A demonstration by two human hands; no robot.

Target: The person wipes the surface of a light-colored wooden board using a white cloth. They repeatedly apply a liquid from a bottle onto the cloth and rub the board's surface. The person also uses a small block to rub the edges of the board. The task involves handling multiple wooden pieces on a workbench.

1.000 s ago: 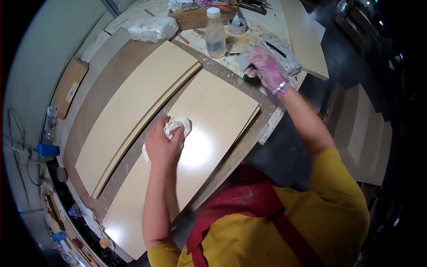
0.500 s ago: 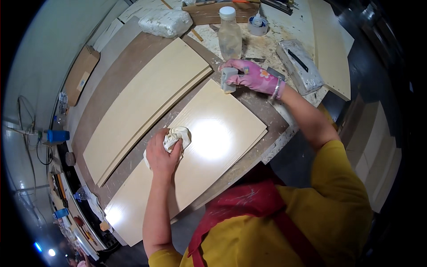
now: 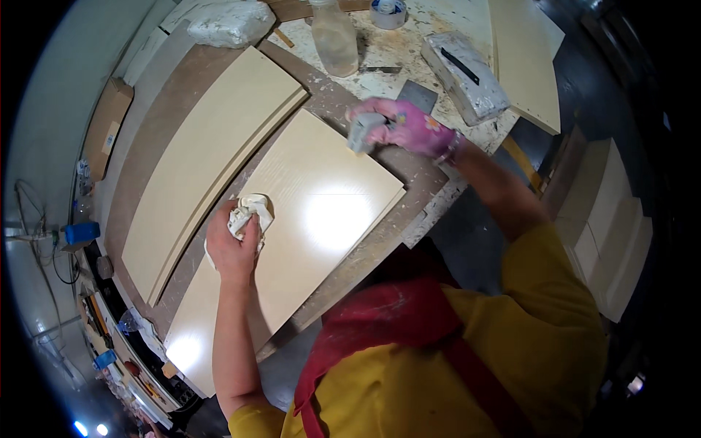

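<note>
A pale, glossy wood panel (image 3: 292, 171) lies slantwise on the bench in front of me, seemingly stacked on another. My bare left hand (image 3: 235, 237) presses a crumpled white cloth (image 3: 250, 217) onto its left part, fingers curled round the cloth. At the panel's far right end, my right hand (image 3: 405, 128), in a pink flowered glove, grips a grey block (image 3: 365, 133) that looks like a sanding block. The block's lower end meets the panel's short edge; whether it touches is blurred.
Beyond lies a curved pale panel stack (image 3: 212, 157). A cloudy plastic bottle (image 3: 334, 40), a tape roll (image 3: 388, 13), a thin blade (image 3: 380, 70), a grey flat plate (image 3: 417, 96) and a wrapped white package (image 3: 467, 80) with a black knife stand behind my right hand. More boards (image 3: 602, 226) are stacked at right.
The whole view has shifted, so the bench sits further left and up. Relative to the panel, my right hand has moved the grey block along the short edge toward me. The left hand stays nearly put.
</note>
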